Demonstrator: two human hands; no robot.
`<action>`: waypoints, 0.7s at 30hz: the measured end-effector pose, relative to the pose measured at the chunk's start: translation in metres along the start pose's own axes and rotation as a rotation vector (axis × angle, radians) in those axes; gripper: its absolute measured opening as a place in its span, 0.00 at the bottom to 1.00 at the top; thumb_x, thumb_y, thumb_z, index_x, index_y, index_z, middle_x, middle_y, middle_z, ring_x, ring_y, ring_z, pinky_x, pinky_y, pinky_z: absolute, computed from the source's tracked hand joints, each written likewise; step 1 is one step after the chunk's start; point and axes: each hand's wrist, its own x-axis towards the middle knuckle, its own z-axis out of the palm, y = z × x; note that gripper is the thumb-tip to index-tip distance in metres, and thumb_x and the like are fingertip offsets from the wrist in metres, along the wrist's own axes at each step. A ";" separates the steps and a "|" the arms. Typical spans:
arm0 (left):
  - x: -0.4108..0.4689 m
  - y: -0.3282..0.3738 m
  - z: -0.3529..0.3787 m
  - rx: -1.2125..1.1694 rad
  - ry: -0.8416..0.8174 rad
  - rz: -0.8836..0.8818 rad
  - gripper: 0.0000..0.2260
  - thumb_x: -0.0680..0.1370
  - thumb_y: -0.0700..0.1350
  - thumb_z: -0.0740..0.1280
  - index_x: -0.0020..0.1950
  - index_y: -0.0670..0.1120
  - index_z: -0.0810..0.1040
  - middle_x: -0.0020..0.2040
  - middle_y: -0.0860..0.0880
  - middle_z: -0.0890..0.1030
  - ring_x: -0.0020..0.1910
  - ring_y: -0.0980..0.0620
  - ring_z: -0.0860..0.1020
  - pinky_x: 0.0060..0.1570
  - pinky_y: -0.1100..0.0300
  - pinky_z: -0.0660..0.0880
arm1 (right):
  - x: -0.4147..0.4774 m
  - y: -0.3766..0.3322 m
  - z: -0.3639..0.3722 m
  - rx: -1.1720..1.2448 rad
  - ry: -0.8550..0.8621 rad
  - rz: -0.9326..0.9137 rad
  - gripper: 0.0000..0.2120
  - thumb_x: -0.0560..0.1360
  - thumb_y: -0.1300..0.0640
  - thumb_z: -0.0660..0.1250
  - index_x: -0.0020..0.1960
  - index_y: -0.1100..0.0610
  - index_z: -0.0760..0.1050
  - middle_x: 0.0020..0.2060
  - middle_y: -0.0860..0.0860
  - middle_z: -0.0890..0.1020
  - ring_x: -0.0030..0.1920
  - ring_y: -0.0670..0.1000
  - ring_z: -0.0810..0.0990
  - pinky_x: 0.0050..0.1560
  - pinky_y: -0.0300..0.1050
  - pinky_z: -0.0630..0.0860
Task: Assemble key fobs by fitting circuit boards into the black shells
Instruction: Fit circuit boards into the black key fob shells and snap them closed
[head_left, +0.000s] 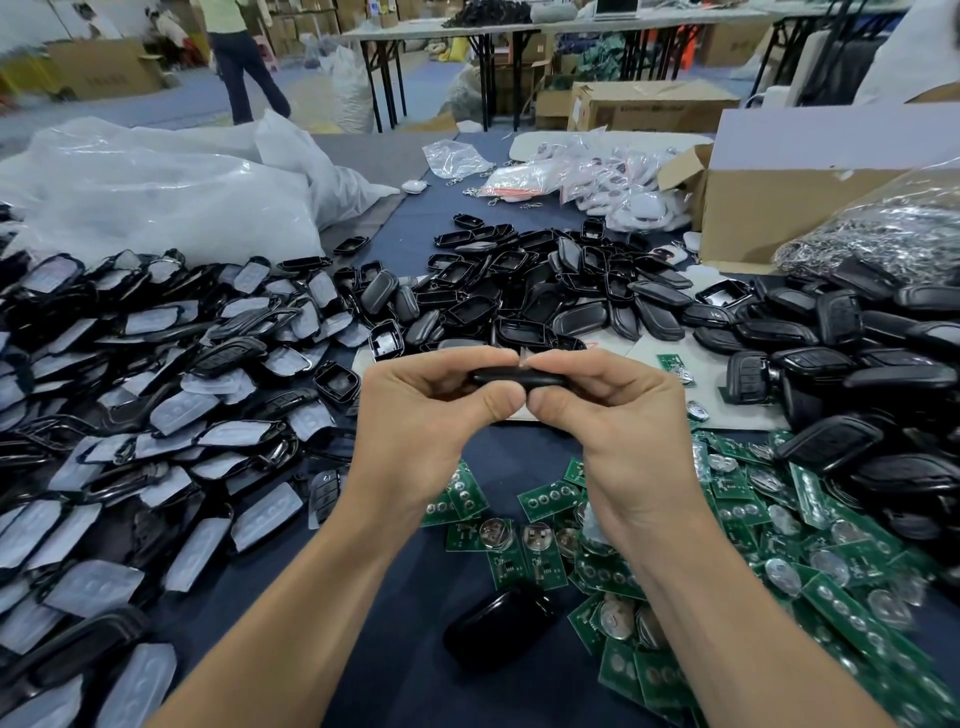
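Note:
A black key fob shell is held edge-on above the table centre. My left hand pinches its left end between thumb and fingers. My right hand pinches its right end the same way, the two thumbs nearly touching under it. Whatever is inside the shell is hidden. Green circuit boards with round coin cells lie spread below and right of my hands. One closed black fob lies on the dark cloth between my forearms.
Front shells with pale button pads are heaped on the left. Empty black back shells pile up beyond my hands, finished fobs on the right. A cardboard box, clear bags and a bag of metal rings stand behind. A person walks far back.

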 end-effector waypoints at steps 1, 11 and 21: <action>0.001 0.000 -0.001 -0.023 -0.007 -0.019 0.12 0.67 0.38 0.78 0.50 0.42 0.88 0.44 0.43 0.88 0.44 0.49 0.86 0.47 0.62 0.81 | 0.001 0.001 0.000 0.047 0.007 0.019 0.16 0.64 0.73 0.76 0.42 0.54 0.88 0.41 0.57 0.88 0.44 0.55 0.87 0.47 0.47 0.84; 0.001 -0.004 -0.004 -0.064 0.001 -0.041 0.09 0.72 0.41 0.74 0.51 0.39 0.87 0.46 0.40 0.88 0.48 0.45 0.84 0.52 0.55 0.81 | 0.001 0.007 0.002 0.214 -0.047 0.111 0.12 0.60 0.67 0.75 0.41 0.56 0.87 0.43 0.57 0.88 0.45 0.54 0.87 0.51 0.46 0.83; 0.003 -0.005 -0.003 0.115 -0.025 -0.068 0.08 0.76 0.38 0.74 0.50 0.50 0.89 0.48 0.49 0.89 0.51 0.53 0.87 0.51 0.63 0.81 | -0.003 0.005 0.005 -0.314 -0.020 0.084 0.14 0.69 0.70 0.76 0.45 0.52 0.87 0.40 0.50 0.89 0.42 0.49 0.88 0.48 0.47 0.84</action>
